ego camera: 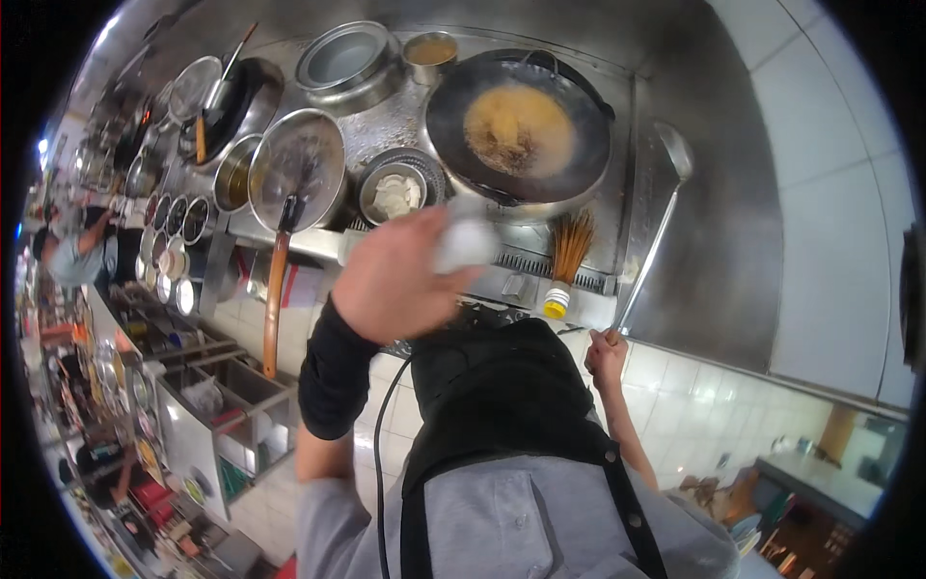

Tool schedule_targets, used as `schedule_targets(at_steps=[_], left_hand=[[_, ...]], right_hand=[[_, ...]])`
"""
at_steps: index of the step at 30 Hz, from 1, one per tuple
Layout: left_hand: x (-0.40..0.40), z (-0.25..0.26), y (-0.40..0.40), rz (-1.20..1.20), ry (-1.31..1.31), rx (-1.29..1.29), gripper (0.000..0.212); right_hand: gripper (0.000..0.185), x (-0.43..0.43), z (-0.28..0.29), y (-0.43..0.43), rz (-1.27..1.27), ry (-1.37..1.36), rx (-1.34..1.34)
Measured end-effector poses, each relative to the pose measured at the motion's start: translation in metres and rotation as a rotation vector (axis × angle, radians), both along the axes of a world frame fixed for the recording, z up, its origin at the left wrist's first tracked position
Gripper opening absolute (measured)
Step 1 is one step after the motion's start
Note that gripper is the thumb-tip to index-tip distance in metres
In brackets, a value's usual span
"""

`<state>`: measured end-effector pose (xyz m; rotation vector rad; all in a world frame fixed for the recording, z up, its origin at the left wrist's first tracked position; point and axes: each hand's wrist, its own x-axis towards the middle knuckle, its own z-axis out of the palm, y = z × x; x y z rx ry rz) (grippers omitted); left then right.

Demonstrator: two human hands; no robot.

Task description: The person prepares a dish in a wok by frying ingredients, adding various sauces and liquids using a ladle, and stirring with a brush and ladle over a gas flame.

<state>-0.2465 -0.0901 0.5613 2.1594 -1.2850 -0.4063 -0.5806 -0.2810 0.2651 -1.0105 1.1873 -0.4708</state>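
My left hand (394, 279), with a black band at the wrist, grips a small white object (469, 242), blurred by motion; what it is I cannot tell. It hovers between the wok and the counter's front edge. In front of it is a blackened wok (591, 141) with yellow-brown, cloudy liquid (539, 134) and dark bits inside. My right hand (606, 354) is closed around the end of a long metal ladle (655, 250), its bowl pointing away, right of the wok. Left of the wok, a small metal bowl holds white pieces (394, 195).
A bamboo wok brush (571, 250) lies before the wok. To the left are a round strainer (300, 155) with a wooden handle, a pot of oil-like liquid (237, 177) and a lidless metal pot (347, 61). Another person (79, 250) stands far left. A steel wall (709, 217) borders the right.
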Motion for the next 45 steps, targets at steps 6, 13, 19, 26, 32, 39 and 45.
schedule_targets(at_steps=[6, 13, 19, 26, 32, 39, 45], left_hand=[[-0.105, 0.124, -0.050, -0.485, -0.100, -0.200, 0.015], [-0.130, 0.136, -0.071, -0.769, -0.108, -0.059, 0.022], [-0.109, 0.133, -0.069, -0.807, -0.023, 0.029, 0.029], [-0.020, 0.042, -0.020, -0.326, 0.364, 0.143, 0.039], [0.023, -0.148, 0.079, 0.419, 0.721, 0.186, 0.035], [-0.032, -0.438, 0.198, 0.662, 0.446, 0.681, 0.062], [-0.128, -0.488, 0.223, 1.028, 1.056, 0.656, 0.063]], right_hand=[[0.029, 0.013, 0.009, 0.005, 0.067, -0.080, -0.069], [0.025, 0.008, 0.019, 0.007, -0.009, -0.064, 0.034], [0.027, 0.012, 0.019, 0.002, -0.024, -0.132, 0.123], [0.028, 0.019, 0.041, -0.007, 0.045, -0.154, 0.069], [0.010, 0.065, 0.086, -0.014, 0.185, 0.044, -0.316], [0.028, 0.128, 0.109, -0.049, 0.340, 0.269, -0.556], [0.021, 0.167, 0.091, -0.070, 0.378, 0.345, -0.568]])
